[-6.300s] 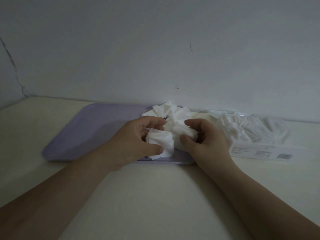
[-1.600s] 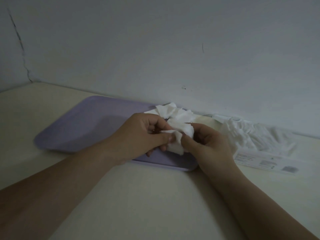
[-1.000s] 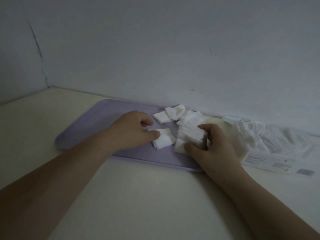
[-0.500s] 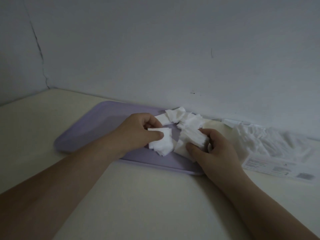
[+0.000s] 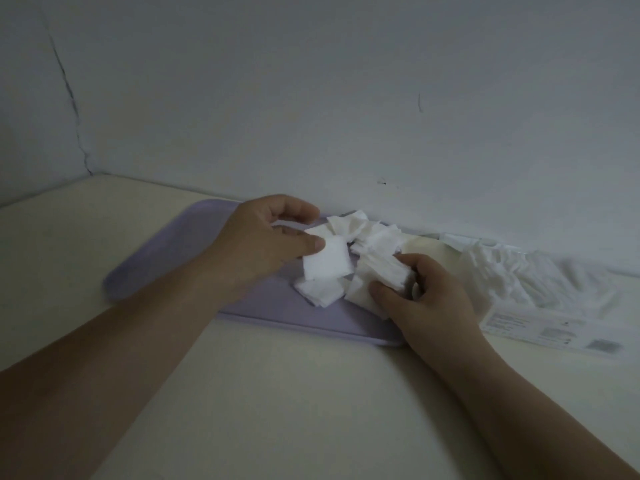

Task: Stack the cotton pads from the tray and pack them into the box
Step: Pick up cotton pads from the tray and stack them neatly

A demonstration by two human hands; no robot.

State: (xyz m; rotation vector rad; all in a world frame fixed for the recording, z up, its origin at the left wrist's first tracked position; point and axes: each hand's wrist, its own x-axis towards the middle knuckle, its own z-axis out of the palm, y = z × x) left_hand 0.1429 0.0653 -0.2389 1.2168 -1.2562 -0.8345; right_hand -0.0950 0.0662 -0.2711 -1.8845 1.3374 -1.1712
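On the pale table [image 5: 277, 393] the lilac tray [image 5: 166, 268] carries loose cotton pads [image 5: 363, 230] at its right end. The right hand [image 5: 433, 299] clasps a small stack [image 5: 384, 271]; the left hand [image 5: 263, 244] pinches a single pad [image 5: 327, 261] just beside it. Laid on skewed, the pad could make the soft stack splay and spill. Dim light blurs the labelled pack [image 5: 540, 289] at right, and I cannot tell whether it is the box

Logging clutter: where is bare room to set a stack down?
Bare: the tray left of the left hand, and the table between the forearms. Crowded: the tray's right end, under loose cotton pads and the right hand.
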